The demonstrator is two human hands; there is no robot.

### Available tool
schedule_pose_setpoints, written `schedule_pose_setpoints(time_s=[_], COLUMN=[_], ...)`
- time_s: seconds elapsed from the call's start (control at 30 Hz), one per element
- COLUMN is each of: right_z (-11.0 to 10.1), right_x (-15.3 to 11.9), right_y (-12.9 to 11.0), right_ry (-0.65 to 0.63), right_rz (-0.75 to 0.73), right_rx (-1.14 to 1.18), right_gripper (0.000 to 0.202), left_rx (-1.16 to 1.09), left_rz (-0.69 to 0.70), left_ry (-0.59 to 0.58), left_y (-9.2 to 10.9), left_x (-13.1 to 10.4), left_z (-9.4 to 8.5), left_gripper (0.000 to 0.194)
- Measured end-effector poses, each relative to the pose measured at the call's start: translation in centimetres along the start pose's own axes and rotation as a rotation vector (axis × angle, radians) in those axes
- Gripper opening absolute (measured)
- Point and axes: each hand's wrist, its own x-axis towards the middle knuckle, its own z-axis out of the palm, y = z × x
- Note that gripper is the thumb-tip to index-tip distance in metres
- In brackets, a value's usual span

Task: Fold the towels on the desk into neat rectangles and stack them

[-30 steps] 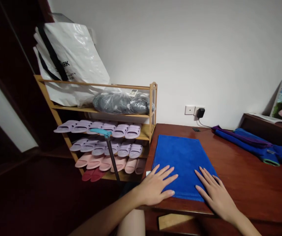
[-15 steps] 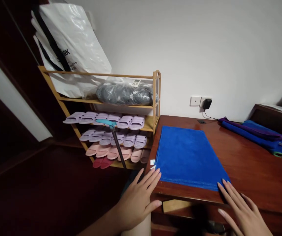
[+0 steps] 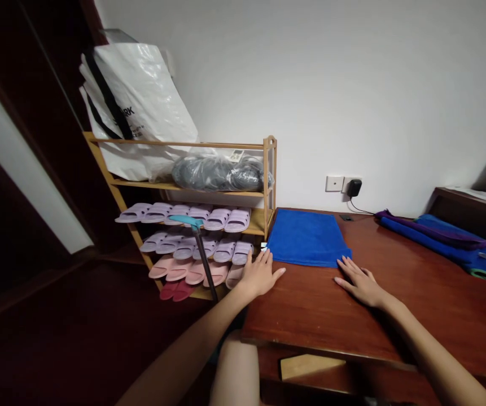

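A blue cloth [image 3: 308,237] lies flat and folded on the dark red wooden table [image 3: 302,304], up by the wall. White tags stick out at its left edge. My left hand [image 3: 262,274] is open, with fingertips touching the near left corner of the cloth. At the near right corner rests my right hand [image 3: 363,285], its fingers spread and the fingertips on the cloth's edge. Neither hand grips anything.
Left of the table stands a wooden shoe rack [image 3: 270,186] with rows of slippers [image 3: 217,219], a white bag [image 3: 145,96] and a plastic-wrapped grey bundle [image 3: 221,172]. A blue-handled pole [image 3: 204,254] leans before it. More blue and purple cloths [image 3: 441,237] lie right, near a plugged-in adapter [image 3: 354,188].
Both hands have moved forward, away from me, and the blue cloth has slid with them toward the wall. More of the table's front shows now. The camera view has shifted slightly.
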Motion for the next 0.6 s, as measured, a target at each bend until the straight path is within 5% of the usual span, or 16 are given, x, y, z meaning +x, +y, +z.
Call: schedule_pose_setpoints(time_s=[0.17, 0.4, 0.6], right_z=[0.4, 0.9, -0.6], right_x=[4.0, 3.7, 6.8], right_y=[-0.2, -0.8, -5.3], right_ry=[0.106, 0.279, 0.406], right_rz=[0.048, 0.092, 0.044], right_rx=[-0.017, -0.060, -0.081], right_gripper=[0.071, 0.058, 0.060], left_rx=[-0.032, -0.126, -0.119], left_rz=[-0.070, -0.125, -0.100], left_ry=[-0.027, 0.059, 0.084], left_y=[-0.1, -0.6, -0.5], left_x=[3.1, 3.1, 3.2], left_z=[1.2, 3.3, 3.2], left_gripper=[0.069, 0.067, 0.064])
